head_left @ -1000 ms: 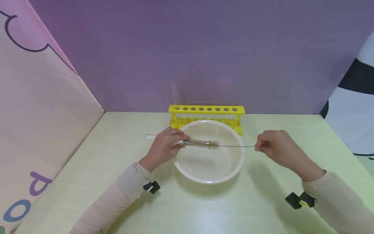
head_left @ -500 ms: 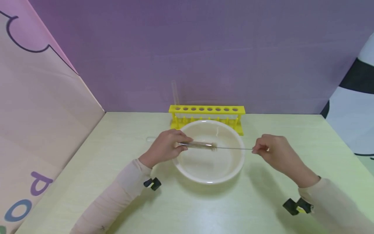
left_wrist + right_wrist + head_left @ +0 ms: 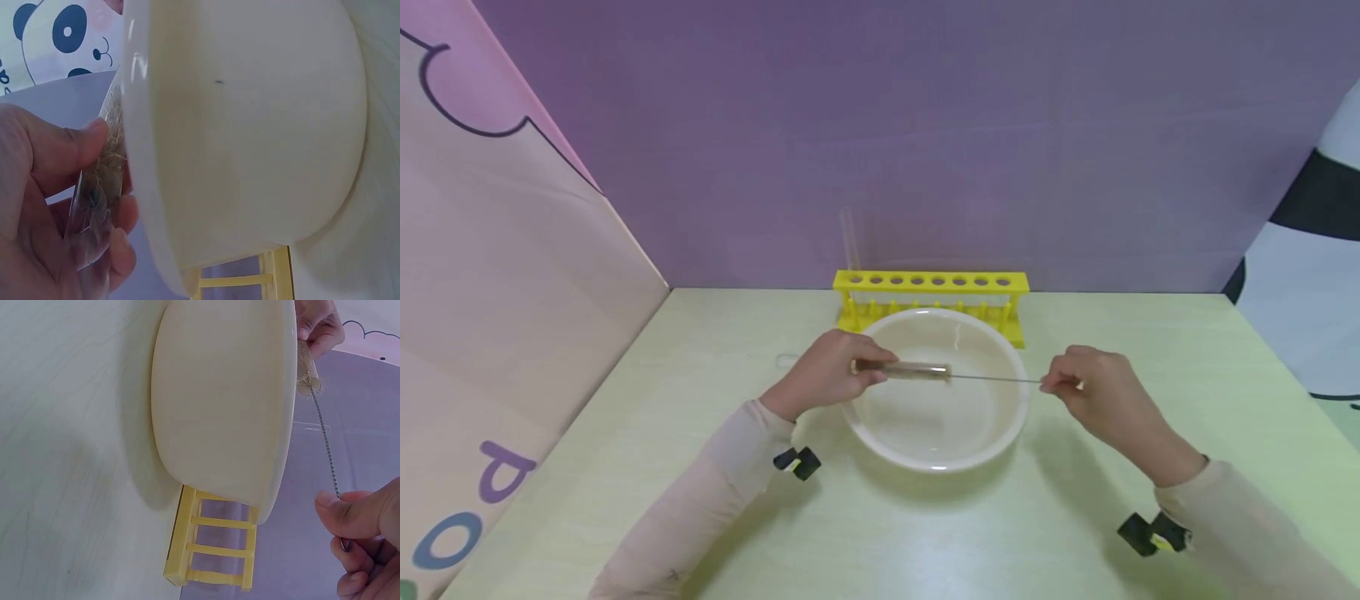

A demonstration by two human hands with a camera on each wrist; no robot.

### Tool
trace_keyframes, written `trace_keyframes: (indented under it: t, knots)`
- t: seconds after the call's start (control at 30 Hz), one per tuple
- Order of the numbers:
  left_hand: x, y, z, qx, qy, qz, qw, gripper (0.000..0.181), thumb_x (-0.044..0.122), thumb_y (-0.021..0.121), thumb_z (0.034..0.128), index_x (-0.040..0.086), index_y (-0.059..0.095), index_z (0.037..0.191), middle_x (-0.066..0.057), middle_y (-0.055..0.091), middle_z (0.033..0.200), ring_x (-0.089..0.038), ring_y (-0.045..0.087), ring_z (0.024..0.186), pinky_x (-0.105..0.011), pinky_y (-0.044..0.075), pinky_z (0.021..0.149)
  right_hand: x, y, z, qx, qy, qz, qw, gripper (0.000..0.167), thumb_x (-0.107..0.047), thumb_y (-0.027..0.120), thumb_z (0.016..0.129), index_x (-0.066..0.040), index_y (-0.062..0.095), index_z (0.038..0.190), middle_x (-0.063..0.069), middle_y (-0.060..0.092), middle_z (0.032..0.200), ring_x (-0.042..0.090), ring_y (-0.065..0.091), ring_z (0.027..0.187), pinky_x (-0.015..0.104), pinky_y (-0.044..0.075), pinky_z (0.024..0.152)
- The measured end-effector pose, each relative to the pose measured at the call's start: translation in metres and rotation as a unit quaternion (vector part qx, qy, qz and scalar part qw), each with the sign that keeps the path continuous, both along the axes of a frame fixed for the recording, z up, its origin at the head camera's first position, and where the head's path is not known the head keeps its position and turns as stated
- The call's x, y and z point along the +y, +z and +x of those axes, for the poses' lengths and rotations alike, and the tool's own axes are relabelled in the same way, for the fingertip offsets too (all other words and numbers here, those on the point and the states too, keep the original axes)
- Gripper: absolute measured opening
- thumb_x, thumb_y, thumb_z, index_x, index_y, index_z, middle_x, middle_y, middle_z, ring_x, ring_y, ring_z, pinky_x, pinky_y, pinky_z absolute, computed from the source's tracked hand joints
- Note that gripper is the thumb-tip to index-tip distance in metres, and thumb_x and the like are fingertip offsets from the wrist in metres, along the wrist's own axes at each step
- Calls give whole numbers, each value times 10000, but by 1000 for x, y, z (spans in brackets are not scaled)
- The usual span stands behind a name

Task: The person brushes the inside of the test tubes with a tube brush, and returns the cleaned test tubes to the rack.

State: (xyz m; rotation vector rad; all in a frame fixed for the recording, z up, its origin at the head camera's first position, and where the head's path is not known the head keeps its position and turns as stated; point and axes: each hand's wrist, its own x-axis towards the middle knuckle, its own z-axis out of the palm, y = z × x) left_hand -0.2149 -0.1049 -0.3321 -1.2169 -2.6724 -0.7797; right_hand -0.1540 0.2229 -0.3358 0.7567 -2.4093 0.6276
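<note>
Deeper in than a second ago, the bristles of the brush (image 3: 326, 439) now sit almost wholly inside the test tube (image 3: 917, 371), with just a fringe at its mouth, and the right hand (image 3: 1093, 385) has come in a little toward the left. Tube and brush lie roughly level above the basin (image 3: 934, 468), the tube's mouth over its middle and the rounded end poking out beyond the left hand (image 3: 829, 377), past the basin's left side. That left hand grips the tube between thumb and fingers; the right pinches the brush's twisted wire near its looped end, between thumb and forefinger. Scrubbing the tube's inside looks to be the step in hand, with the brush only partway along. My reading is that the next move calls for a steady push on the wire, kept in line with the tube so that it does not bow, while the left hand holds firm without squeezing the glass. Whether the basin holds water, I cannot tell. Just behind it stands a yellow rack (image 3: 928, 288), a second tube (image 3: 850, 237) upright in its leftmost hole, all on a pale table (image 3: 940, 542) before a purple backdrop (image 3: 925, 167).
</note>
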Motion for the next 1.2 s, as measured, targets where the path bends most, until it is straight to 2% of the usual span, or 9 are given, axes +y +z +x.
trace_keyframes:
  t: [0.13,0.23,0.5,0.67,0.83,1.2]
  knots:
    - [1,3,0,-284,-36,15,9996,213,78,692,843,38,722,1050,-41,719,941,-56,548,668,-207,456,617,-3,-2,1,192,-33,-19,9998,366,189,753,590,-157,639,629,-119,492,607,22,429,574,219,424,501]
    - [1,4,-1,-492,-88,63,9987,210,75,682,853,25,718,1053,-59,718,963,-68,550,676,-212,462,623,-4,-4,2,472,-45,12,9989,370,207,742,576,-144,641,632,-104,495,609,54,438,585,201,417,507]
    - [4,5,-4,-949,-103,158,9953,208,82,663,870,23,714,1062,-52,718,943,-70,504,629,-211,434,584,-8,-10,2,1306,163,170,9912,349,241,746,526,-65,627,645,-17,497,607,128,465,614,258,459,523]
    - [7,3,-8,-1126,-164,158,9934,205,92,646,885,24,711,1068,-55,717,973,-65,598,738,-215,491,680,-11,-11,2,1749,318,258,9837,302,233,738,535,-22,625,651,28,480,605,164,454,593,288,455,512]
    - [9,3,-9,-1307,-227,194,9910,200,82,632,892,24,712,1066,-53,717,973,-92,644,842,-241,509,772,-14,-13,2,1860,301,363,9814,258,209,754,539,13,635,657,52,483,605,187,441,577,319,420,493]
    - [14,2,-11,-1546,-332,238,9871,176,80,609,908,19,716,1034,-87,715,884,-78,590,736,-237,497,716,-20,-17,5,2044,414,336,9774,281,233,702,532,35,674,728,66,485,624,208,407,577,319,339,502]
